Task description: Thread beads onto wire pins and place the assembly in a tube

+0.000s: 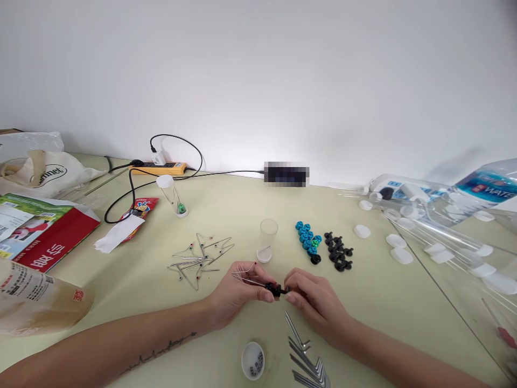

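My left hand (236,295) is closed around a small black plastic part (273,290), above the middle of the table. A thin bent metal wire (247,279) runs from this part back over my left fingers. My right hand (317,299) pinches the part's dark right end between thumb and forefinger. Just beyond my hands stands a clear tube (269,231) with a white base and a short wire inside. Bent metal rods (309,364) lie below my right hand. Near them sits a white cup (253,361) with several small metal pieces inside.
Bent wires (200,261) are piled to the left. Blue knobs (305,234) and black pieces (338,252) are grouped at right. White caps (362,231) and clear tubes lie farther right. An orange power strip (173,168), cables and a capped tube (172,196) are at back left.
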The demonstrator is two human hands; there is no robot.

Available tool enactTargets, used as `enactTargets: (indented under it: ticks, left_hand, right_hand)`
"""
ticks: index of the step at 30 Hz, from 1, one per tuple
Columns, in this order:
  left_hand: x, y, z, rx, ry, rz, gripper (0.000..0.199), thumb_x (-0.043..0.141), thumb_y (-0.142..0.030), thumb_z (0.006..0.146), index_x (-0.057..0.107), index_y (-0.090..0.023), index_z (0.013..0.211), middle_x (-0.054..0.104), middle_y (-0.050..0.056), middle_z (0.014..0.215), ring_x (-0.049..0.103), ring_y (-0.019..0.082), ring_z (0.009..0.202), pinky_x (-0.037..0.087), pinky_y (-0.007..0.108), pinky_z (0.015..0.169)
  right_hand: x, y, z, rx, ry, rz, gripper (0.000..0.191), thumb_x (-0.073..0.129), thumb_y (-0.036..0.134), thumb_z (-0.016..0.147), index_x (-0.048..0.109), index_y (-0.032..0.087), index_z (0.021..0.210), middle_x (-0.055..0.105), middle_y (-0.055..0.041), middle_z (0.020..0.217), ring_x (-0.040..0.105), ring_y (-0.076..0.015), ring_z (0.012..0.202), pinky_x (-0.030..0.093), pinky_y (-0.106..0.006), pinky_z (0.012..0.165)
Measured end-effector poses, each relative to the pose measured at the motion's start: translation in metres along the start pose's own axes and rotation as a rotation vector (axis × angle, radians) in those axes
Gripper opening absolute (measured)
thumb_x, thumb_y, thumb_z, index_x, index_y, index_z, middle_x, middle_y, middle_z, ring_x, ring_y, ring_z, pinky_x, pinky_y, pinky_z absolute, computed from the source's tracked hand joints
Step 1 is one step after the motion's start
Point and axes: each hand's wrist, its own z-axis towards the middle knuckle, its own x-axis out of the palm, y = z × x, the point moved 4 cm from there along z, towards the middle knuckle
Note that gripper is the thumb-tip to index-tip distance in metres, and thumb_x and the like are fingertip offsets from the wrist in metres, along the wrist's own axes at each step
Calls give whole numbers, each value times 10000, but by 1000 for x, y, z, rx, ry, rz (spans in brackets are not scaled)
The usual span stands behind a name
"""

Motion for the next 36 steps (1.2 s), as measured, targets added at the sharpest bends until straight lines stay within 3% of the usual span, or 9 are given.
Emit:
enactTargets:
  ticks: [4,11,16,18,22,27,32,36]
  left_hand:
    - [-2,1,1,10,-20,8,212,805,-73,543,672,-132,697,711,28,725,638,135,704,467,246,699]
    - [-1,0,1,16,-6,11,206,799,-85,560,669,-129,712,716,40,742,640,144,698,468,269,713]
    - [-1,0,0,13,-6,8,209,799,-81,559,668,-131,713,713,35,731,642,145,697,469,269,715]
    - [-1,0,0,14,-4,3,212,802,-78,551,666,-133,704,712,33,733,643,144,701,469,263,710]
    - [0,0,0,3,2,3,225,811,-87,537,657,-132,695,706,29,707,645,150,686,465,267,699]
    - [0,1,-1,-5,-4,15,240,819,-100,519,652,-130,688,702,32,697,644,159,676,462,280,698]
    - [-2,1,0,2,-45,9,227,813,-101,531,656,-134,691,712,43,745,634,153,723,458,273,725]
    - [-2,1,0,4,-50,8,225,810,-98,535,657,-132,696,716,50,761,630,156,744,457,277,740]
  right_hand:
    - [1,-1,0,-8,-31,18,60,484,264,912,470,219,948,520,-15,886,404,-80,532,336,-218,506]
    - [0,1,0,-69,-111,34,130,487,144,890,472,237,980,527,-18,940,449,-68,535,369,-208,521]
    - [0,1,2,-59,-86,27,79,497,199,899,479,226,971,533,-24,933,424,-72,529,352,-212,515]
    - [1,0,2,-37,-46,21,53,485,261,913,479,216,940,537,-20,889,413,-79,531,339,-215,516]
    - [1,0,1,0,18,-17,246,377,365,953,463,201,790,502,7,701,438,-114,592,325,-226,554]
    - [0,1,1,23,50,-52,318,329,365,967,431,197,717,453,24,634,424,-114,583,313,-225,550]
    - [1,1,1,13,-1,-12,64,450,273,929,466,212,918,529,1,786,450,-98,565,345,-219,539]
    - [2,0,0,-35,-44,12,68,432,210,927,456,224,989,540,-34,924,459,-88,557,368,-224,543]
